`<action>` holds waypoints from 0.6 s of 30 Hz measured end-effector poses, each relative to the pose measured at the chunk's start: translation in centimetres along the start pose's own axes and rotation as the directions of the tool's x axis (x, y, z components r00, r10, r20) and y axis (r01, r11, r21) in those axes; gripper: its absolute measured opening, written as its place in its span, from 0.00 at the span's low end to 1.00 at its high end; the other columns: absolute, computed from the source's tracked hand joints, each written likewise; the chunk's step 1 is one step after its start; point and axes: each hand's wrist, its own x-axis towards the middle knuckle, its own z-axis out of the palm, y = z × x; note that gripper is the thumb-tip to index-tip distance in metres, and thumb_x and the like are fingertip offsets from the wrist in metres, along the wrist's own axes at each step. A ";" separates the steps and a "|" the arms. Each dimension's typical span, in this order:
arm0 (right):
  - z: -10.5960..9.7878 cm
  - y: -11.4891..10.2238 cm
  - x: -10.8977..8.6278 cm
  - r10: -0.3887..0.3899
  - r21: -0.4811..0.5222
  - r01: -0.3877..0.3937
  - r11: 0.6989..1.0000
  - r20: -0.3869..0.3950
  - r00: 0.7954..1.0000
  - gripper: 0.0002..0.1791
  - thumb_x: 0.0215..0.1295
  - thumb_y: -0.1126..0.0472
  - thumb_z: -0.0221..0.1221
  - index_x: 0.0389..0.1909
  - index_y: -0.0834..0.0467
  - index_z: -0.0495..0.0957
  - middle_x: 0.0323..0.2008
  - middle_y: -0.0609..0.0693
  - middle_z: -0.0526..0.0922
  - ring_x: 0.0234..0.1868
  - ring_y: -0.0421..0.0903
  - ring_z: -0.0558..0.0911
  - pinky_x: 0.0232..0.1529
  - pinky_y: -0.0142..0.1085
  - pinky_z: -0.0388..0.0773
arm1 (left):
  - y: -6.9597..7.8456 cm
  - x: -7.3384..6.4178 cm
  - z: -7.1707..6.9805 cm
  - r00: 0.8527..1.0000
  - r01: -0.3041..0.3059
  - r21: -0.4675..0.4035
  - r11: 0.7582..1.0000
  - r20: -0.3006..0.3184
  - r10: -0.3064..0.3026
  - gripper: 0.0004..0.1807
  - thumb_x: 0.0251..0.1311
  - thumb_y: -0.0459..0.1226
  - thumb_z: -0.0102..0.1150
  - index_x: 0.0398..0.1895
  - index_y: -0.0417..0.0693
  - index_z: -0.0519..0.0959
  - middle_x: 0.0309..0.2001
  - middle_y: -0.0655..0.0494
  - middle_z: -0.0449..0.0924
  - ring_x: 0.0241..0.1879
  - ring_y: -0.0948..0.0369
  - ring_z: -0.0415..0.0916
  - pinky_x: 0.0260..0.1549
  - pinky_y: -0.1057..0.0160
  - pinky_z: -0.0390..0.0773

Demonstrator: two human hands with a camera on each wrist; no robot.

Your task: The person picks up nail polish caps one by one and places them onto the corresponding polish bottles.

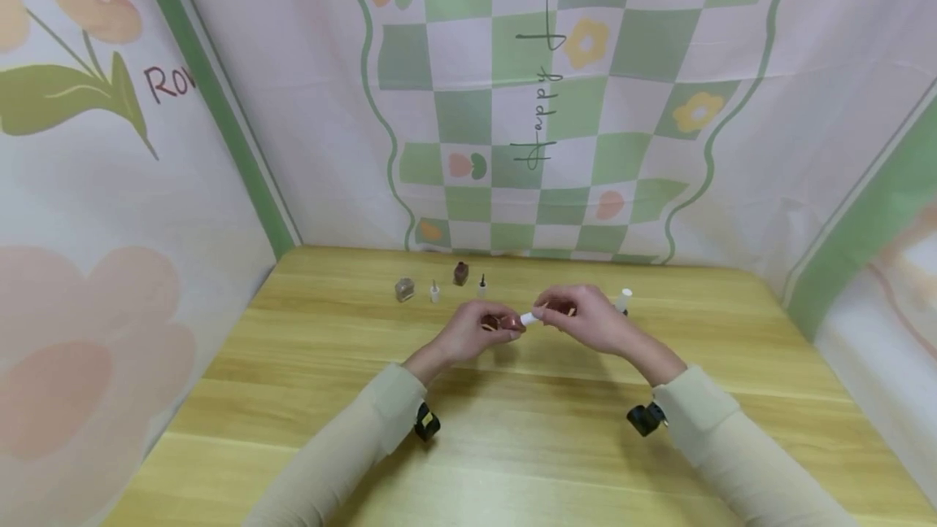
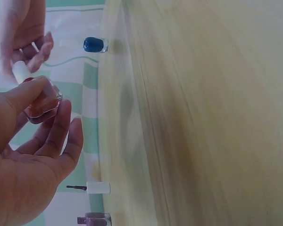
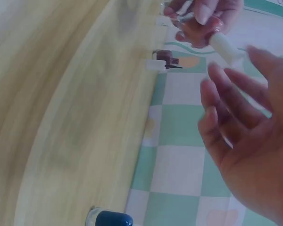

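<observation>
My left hand [image 1: 468, 332] grips a red-brown nail polish bottle [image 2: 45, 101] by its glass body, thumb on one side and fingers on the other. The bottle is tilted, its white cap [image 3: 225, 48] toward my right hand [image 1: 586, 317]. Thumb and fingertips of the right hand pinch the end of that cap, the other fingers loosely bent. Cap and bottle are joined, held above the table. Past the right wrist, a dark blue polish bottle [image 2: 95, 44] with a white cap stands on the table, partly hidden in the head view.
On the wooden table [image 1: 498, 437], beyond the hands, stand an uncapped dark purple bottle [image 1: 460, 273] and a pale, greyish bottle [image 1: 404, 289]. Two white brush caps [image 1: 435, 293] stand near them, brushes up. A patterned cloth [image 1: 512, 210] hangs along the table's far edge.
</observation>
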 end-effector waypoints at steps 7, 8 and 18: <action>-0.4 -0.4 -0.1 -0.027 0.010 0.026 1.000 0.035 0.999 0.07 0.72 0.58 0.64 0.46 0.55 0.85 0.33 0.44 0.85 0.33 0.44 0.81 0.31 0.36 0.80 | -0.2 0.2 0.2 1.000 -0.009 -0.006 1.000 0.005 0.009 0.07 0.67 0.34 0.67 0.46 0.47 0.87 0.40 0.60 0.87 0.40 0.67 0.80 0.44 0.67 0.82; -0.3 -0.4 0.0 -0.026 0.007 0.026 1.000 0.032 0.999 0.05 0.72 0.58 0.64 0.44 0.54 0.85 0.33 0.43 0.85 0.32 0.44 0.82 0.30 0.36 0.80 | -0.2 0.2 0.2 1.000 -0.011 -0.006 1.000 0.005 0.011 0.07 0.67 0.34 0.67 0.46 0.47 0.87 0.41 0.60 0.87 0.40 0.67 0.81 0.44 0.67 0.82; 0.3 -0.1 -0.1 -0.009 -0.045 0.009 0.999 0.000 1.000 0.13 0.77 0.53 0.58 0.41 0.55 0.87 0.28 0.45 0.85 0.27 0.45 0.80 0.26 0.36 0.79 | -0.1 0.1 0.1 1.000 -0.008 0.015 1.000 0.011 0.008 0.07 0.67 0.34 0.67 0.45 0.48 0.87 0.42 0.60 0.86 0.40 0.66 0.80 0.44 0.67 0.82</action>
